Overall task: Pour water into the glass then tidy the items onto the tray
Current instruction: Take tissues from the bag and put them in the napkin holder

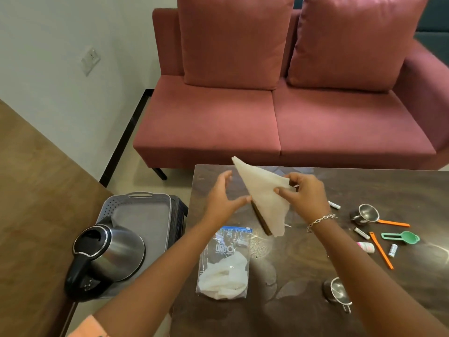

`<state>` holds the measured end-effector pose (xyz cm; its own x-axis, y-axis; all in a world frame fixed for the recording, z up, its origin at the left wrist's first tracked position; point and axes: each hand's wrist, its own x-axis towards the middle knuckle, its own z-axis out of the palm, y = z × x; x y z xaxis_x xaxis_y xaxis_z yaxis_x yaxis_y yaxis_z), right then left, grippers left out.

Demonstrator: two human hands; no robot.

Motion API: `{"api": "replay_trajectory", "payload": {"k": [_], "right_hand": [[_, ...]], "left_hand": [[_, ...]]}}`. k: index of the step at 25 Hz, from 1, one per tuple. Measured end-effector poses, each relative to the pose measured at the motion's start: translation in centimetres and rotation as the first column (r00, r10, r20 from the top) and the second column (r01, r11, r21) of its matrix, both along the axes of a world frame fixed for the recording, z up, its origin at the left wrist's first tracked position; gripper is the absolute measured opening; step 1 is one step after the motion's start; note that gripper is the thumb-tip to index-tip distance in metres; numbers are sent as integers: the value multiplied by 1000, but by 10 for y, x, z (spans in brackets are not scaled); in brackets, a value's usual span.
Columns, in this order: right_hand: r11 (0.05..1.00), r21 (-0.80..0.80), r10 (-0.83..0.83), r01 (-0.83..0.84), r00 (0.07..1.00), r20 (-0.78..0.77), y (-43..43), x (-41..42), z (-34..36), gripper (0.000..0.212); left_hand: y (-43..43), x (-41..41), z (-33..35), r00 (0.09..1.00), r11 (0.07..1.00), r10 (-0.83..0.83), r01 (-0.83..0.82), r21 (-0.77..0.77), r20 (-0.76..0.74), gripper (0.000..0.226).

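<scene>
Right hand [306,193]: grip is pinching a white cloth [262,195], which is hanging as a triangle above the counter [364,186]. Left hand [223,198]: grip released, fingers spreading just beside the cloth's left edge. Steel kettle [109,251]: sitting upright on the grey tray [136,203], left of the counter. Clear zip bag [224,261]: lying flat on the counter below the hands, holding more white cloth. Steel cup [336,291]: standing near the counter's front, well apart from the tray.
</scene>
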<state>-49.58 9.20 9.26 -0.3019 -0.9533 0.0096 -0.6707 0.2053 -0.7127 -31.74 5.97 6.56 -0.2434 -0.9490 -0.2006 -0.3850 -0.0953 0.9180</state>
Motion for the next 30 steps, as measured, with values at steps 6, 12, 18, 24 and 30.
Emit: {"api": "replay_trajectory", "payload": {"k": [6, 12, 18, 24, 30], "right_hand": [[980, 30, -186, 194, 965, -185, -28, -28, -60, 10], [959, 217, -134, 183, 966, -222, -55, -35, -130, 14], [916, 368, -64, 162, 962, -264, -75, -35, -182, 9], [887, 414, -151, 205, 976, -159, -86, -51, -206, 25], [806, 581, 11, 114, 978, -208, -91, -31, -220, 75]], "left_hand": [[-19, -12, -41, 732, 905, -344, 426, -1, 589, 92], [-28, -23, -65, 683, 889, -417, 442, 115, 599, 88], [-45, -22, -82, 633, 864, -474, 468, 185, 612, 86], [-58, -32, -95, 567, 833, -498, 524, 178, 657, 85], [-52, -31, -111, 590, 842, -521, 475, 256, 616, 83]]}}
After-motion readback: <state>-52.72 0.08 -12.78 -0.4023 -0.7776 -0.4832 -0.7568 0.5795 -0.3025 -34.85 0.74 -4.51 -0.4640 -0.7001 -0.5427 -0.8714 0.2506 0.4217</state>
